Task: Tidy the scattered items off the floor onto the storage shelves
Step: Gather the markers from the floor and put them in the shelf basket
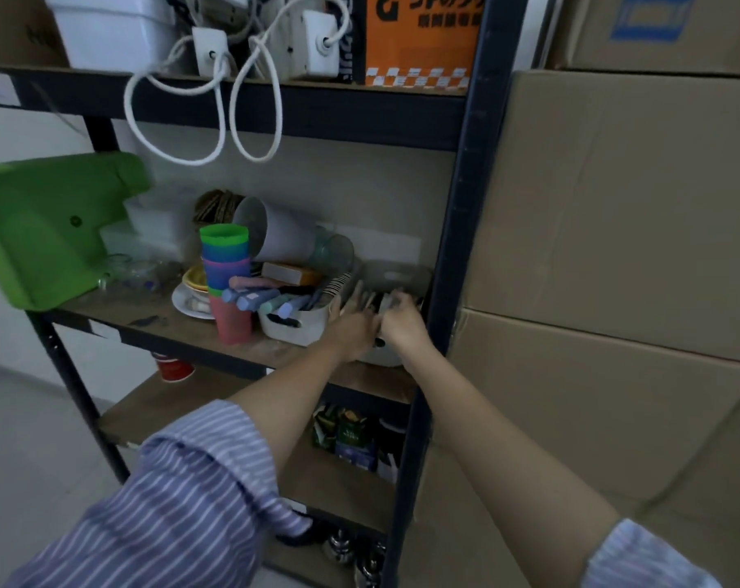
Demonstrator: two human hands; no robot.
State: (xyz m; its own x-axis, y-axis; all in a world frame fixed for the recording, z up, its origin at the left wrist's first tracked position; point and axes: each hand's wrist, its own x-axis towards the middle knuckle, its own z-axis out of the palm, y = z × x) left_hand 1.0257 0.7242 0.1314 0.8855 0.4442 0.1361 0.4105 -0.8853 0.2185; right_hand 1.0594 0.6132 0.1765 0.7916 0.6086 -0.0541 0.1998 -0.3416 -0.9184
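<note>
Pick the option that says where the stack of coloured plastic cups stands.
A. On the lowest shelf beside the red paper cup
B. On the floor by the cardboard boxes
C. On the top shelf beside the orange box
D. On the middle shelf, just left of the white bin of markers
D: the stack of coloured cups stands on the middle shelf, directly left of the white bin holding markers.

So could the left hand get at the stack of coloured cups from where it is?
Probably yes. The left hand is on the same shelf, and the stack of coloured cups stands near the front edge; only the white caddy of markers sits between them.
</note>
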